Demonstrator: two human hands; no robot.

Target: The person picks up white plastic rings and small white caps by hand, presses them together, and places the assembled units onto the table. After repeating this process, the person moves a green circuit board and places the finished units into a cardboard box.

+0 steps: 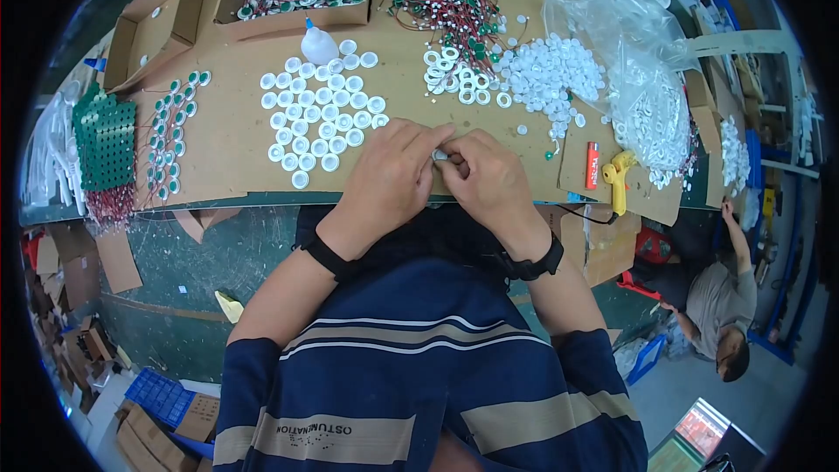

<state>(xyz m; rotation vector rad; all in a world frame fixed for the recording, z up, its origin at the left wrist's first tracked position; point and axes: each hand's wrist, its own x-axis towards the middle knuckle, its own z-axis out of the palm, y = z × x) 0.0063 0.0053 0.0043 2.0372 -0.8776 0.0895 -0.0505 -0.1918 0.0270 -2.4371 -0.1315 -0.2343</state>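
Observation:
Close to the table's front edge, my left hand (391,173) and my right hand (486,177) meet, their fingers closed around a small round whitish piece (440,156). My fingers cover most of it, so its details are hidden. Just left of my left hand lie many white round caps (328,130) in loose rows. A white squeeze bottle (319,45) with a blue tip stands behind them. Beyond my right hand are a pile of white rings (456,77), a heap of small translucent discs (551,74) and a tangle of red wires with green parts (450,9).
An open carton (301,13) of wired discs stands at the back, beside another carton (157,26). Wired green discs (179,127) and a green perforated stack (107,135) lie left. To the right are a yellow glue gun (619,177), a red box (592,164), plastic bags (638,79) and a seated person (721,297).

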